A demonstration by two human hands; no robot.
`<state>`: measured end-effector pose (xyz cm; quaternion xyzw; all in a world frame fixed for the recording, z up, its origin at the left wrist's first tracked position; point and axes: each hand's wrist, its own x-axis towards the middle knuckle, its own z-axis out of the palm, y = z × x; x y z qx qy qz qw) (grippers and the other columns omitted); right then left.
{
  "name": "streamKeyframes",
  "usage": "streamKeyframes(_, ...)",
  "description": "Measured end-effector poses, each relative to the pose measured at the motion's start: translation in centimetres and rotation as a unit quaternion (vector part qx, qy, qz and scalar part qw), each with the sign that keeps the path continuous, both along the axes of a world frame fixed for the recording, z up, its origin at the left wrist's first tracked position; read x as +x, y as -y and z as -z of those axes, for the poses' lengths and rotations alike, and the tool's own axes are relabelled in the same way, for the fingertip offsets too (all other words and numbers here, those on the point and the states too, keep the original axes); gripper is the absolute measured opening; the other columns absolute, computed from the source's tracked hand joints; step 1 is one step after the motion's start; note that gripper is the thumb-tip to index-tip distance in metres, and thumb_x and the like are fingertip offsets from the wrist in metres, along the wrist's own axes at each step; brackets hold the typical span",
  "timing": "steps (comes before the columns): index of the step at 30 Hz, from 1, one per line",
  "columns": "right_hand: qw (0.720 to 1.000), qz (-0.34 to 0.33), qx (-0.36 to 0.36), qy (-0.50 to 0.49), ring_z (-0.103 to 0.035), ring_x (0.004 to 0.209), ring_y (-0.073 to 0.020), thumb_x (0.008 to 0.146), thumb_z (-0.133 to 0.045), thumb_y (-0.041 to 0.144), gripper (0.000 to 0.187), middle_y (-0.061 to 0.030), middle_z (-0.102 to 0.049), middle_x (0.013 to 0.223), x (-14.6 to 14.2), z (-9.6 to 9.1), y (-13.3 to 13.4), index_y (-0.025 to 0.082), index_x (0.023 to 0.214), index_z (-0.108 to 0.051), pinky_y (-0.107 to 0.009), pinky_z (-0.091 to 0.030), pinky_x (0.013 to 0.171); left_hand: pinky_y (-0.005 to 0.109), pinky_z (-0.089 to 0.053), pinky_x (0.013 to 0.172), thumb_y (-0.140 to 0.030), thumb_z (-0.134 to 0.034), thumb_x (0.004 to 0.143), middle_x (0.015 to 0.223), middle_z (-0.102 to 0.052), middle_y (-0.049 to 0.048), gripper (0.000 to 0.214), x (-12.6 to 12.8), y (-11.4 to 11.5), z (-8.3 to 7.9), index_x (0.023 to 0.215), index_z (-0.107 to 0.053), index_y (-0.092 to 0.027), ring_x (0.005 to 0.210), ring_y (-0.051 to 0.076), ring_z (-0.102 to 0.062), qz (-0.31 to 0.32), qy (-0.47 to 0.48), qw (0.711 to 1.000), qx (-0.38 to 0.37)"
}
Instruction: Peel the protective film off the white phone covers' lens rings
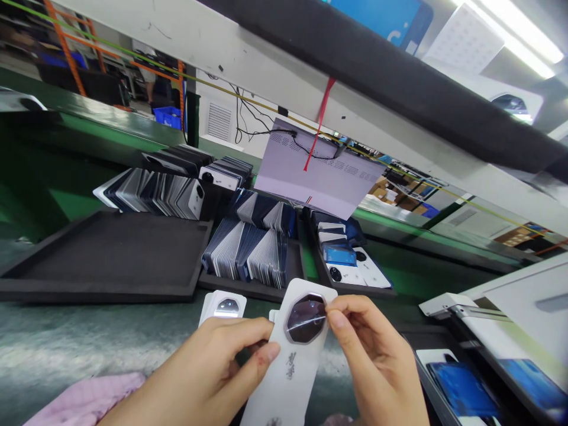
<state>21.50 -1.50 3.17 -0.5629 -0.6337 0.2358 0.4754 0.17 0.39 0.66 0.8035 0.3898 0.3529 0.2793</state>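
I hold a white phone back cover (290, 367) upright in front of me, its dark octagonal camera window (306, 318) facing me. My left hand (208, 373) grips the cover's left edge, thumb pressed on its face. My right hand (368, 349) pinches at the right rim of the camera window, where a thin clear film shows over the glass. A second white cover (223, 307) lies flat on the table just behind my left hand.
An empty black foam tray (106, 254) sits at left. Trays of stacked covers (252, 248) stand behind, and another tray (355, 266) holds white and blue covers. A pink cloth (84, 399) lies bottom left. A white machine (510, 319) with blue covers (461, 387) fills the right.
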Motion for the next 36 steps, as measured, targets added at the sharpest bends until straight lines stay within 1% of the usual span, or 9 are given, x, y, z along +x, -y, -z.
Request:
streamKeyframes(8,1.000,0.004,-0.010,0.001,-0.064,0.073,-0.0136,0.101,-0.064,0.036,0.014,0.0035,-0.069,0.081,0.3,0.5,-0.3,0.028,0.089,-0.069,-0.018,-0.051,0.067,0.022,-0.049,0.054,-0.035,-0.038,0.107,0.062,-0.068,-0.0039,0.045,-0.4,0.2,-0.3,0.071,-0.063,-0.025,0.054,0.017,-0.065,0.007,-0.015,0.999,-0.045)
streamKeyframes(16,0.999,0.034,0.007,0.036,-0.065,0.070,-0.0157,0.099,-0.065,0.037,0.016,0.0009,-0.069,0.080,0.1,0.7,-0.4,0.027,0.087,-0.069,-0.022,-0.052,0.062,0.023,-0.049,0.055,-0.038,-0.036,0.109,0.062,-0.067,-0.0045,0.048,-0.3,0.3,-0.1,0.071,-0.062,-0.025,0.053,0.016,-0.063,0.002,0.004,1.000,-0.024)
streamKeyframes(20,0.993,0.088,0.036,0.076,-0.060,0.064,-0.0144,0.094,-0.069,0.035,0.014,0.0014,-0.068,0.074,-0.7,0.9,-0.4,0.026,0.083,-0.070,-0.023,-0.050,0.059,0.021,-0.047,0.052,-0.038,-0.038,0.109,0.060,-0.060,-0.0055,0.046,-0.3,-0.2,-0.1,0.069,-0.057,-0.025,0.051,0.015,-0.062,0.032,-0.001,0.999,0.003)
streamKeyframes(24,0.987,0.160,0.013,0.022,-0.057,0.063,-0.0139,0.085,-0.078,0.044,0.024,0.0031,-0.063,0.075,-1.0,0.9,-0.5,0.026,0.093,-0.064,-0.022,-0.048,0.054,0.020,-0.047,0.053,-0.037,-0.040,0.109,0.058,-0.058,-0.0065,0.045,-0.3,-0.4,0.2,0.068,-0.057,-0.025,0.050,0.014,-0.062,0.012,0.011,1.000,0.017)
streamKeyframes(29,0.986,-0.044,-0.155,-0.028,-0.059,0.069,-0.0170,0.093,-0.069,0.051,0.029,0.0014,-0.060,0.073,0.3,0.7,-0.9,0.023,0.088,-0.066,-0.027,-0.047,0.063,0.017,-0.054,0.054,-0.040,-0.051,0.103,0.067,-0.072,-0.0048,0.035,-0.6,-0.4,0.3,0.078,-0.072,-0.027,0.060,0.017,-0.071,0.024,0.082,0.992,-0.088)
streamKeyframes(32,0.967,-0.080,-0.228,-0.078,-0.058,0.072,-0.0174,0.093,-0.067,0.057,0.037,0.0000,-0.062,0.077,1.7,2.0,-1.1,0.021,0.085,-0.066,-0.028,-0.043,0.065,0.017,-0.061,0.061,-0.047,-0.049,0.104,0.090,-0.079,-0.0033,0.033,-1.4,-0.1,2.0,0.103,-0.077,-0.030,0.068,0.016,-0.075,0.024,0.100,0.969,-0.226)
streamKeyframes(33,0.964,-0.079,-0.241,-0.083,-0.055,0.070,-0.0164,0.092,-0.068,0.058,0.039,0.0004,-0.061,0.076,2.2,3.0,-1.1,0.020,0.085,-0.066,-0.027,-0.040,0.063,0.019,-0.063,0.066,-0.050,-0.045,0.105,0.103,-0.079,-0.0015,0.037,-1.8,0.0,3.1,0.115,-0.074,-0.031,0.074,0.017,-0.076,-0.002,0.092,0.961,-0.259)
streamKeyframes(35,0.959,-0.075,-0.263,-0.077,-0.048,0.064,-0.0138,0.090,-0.067,0.062,0.044,0.0025,-0.056,0.071,3.4,5.8,-0.9,0.019,0.081,-0.065,-0.027,-0.035,0.059,0.026,-0.065,0.081,-0.058,-0.038,0.105,0.127,-0.072,0.0050,0.048,-2.8,0.5,6.2,0.130,-0.065,-0.028,0.109,0.023,-0.073,-0.084,-0.009,0.962,-0.261)
streamKeyframes(36,0.956,-0.072,-0.277,-0.068,-0.044,0.060,-0.0127,0.087,-0.069,0.064,0.048,0.0046,-0.050,0.064,4.0,7.6,-0.6,0.019,0.075,-0.063,-0.026,-0.032,0.057,0.035,-0.064,0.085,-0.059,-0.033,0.105,0.134,-0.067,0.0116,0.054,-3.2,0.8,8.0,0.135,-0.060,-0.022,0.115,0.028,-0.070,-0.142,-0.040,0.954,-0.261)
